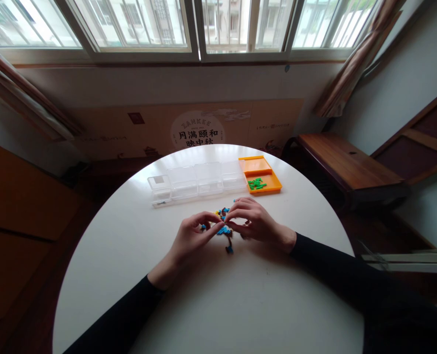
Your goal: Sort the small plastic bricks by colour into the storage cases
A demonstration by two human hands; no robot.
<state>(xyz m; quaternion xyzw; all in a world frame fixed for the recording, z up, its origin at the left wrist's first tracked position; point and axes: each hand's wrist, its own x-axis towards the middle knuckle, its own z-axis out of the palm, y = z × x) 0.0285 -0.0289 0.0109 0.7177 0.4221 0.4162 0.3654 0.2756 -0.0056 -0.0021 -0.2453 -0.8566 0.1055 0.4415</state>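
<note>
Above a small heap of blue, brown, dark and yellow toy pieces point(224, 230), my two hands meet fingertip to fingertip. My left hand point(192, 237) pinches with thumb and forefinger; whatever lies between them is too small to name. My right hand point(254, 221) is pinched as well, its thumb and forefinger touching the left fingertips, and any piece there cannot be made out. Part of the heap is hidden behind the fingers. A dark and blue piece point(229, 250) lies slightly nearer to me. Beyond the right hand, an orange box point(275, 184) with its lid open holds several green pieces point(256, 184).
A clear plastic compartment box point(183, 186) lies to the left of the orange box. Both rest toward the far edge of a round white table point(130, 285). A wooden bench point(351, 160) stands at the right, and windows and a printed board are behind the table.
</note>
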